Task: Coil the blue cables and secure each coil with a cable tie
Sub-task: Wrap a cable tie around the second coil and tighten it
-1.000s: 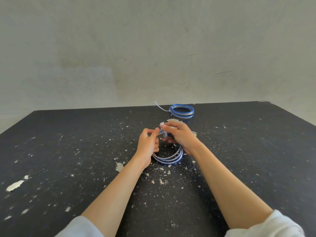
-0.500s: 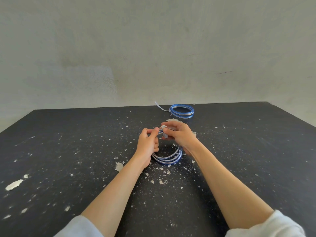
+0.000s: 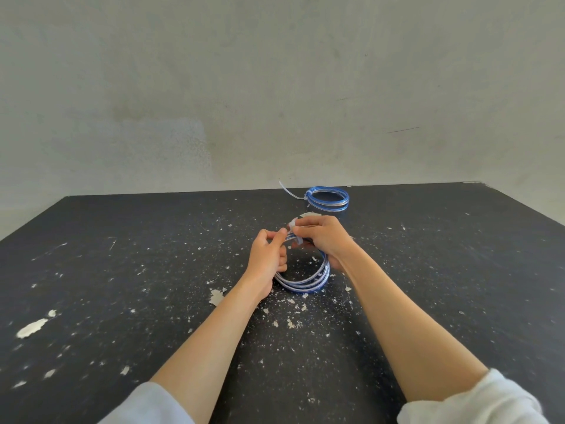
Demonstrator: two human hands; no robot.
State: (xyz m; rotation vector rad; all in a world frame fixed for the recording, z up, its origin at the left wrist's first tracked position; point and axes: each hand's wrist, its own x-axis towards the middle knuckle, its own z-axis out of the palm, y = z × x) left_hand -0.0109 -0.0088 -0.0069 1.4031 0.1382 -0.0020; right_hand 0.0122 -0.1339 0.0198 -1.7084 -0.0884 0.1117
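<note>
A: What's changed vs a sec ago?

B: Not much in place. The coil (image 3: 305, 278) sits at the same spot mid worktop (image 3: 122, 255), near edge resting down, far edge lifted up btwn both hands. Diff is at the top: the white cable tie (image 3: 296, 234) shows a bit less tail above the fingers than before, and the right hand (image 3: 324, 240) has shifted slightly over it.

A: Hand states?

B: Left hand (image 3: 267, 255) pinches the bundled strands just left of the tie, thumb + forefinger pressed together on the coil. Right hand is curled over the tie, fingertips pinching it; can't tell if the tail is thru the head yet, too small and partly hidden.

A: So where are we in the job?

B: My read: mid-fastening on coil no. 2. The tie looks wrapped round the strands but I wouldn't call it cinched. The done coil (image 3: 328, 199) lies well apart at the far edge, its tie tail sticking out left.

A: Risk?

B: Strands could spring loose if the left pinch eases before the tie locks.
</note>
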